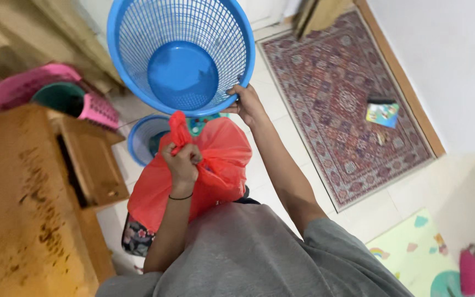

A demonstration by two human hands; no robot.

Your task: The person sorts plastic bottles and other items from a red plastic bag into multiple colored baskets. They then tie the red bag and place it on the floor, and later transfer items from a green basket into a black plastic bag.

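While the left hand [182,162] fingers bunch the red plastic bag's [215,165] neck shut, the right hand [247,103] fingers pinch the tilted blue basket's [180,55] rim; that thin grip might slip, dropping it.

A single head-worn camera looks steeply down the person's own chest and arms to the tiled floor [281,184]. It sits close above the hands, so the blue basket [181,52] fills the upper frame, the patterned rug [331,82] spreading to the right.
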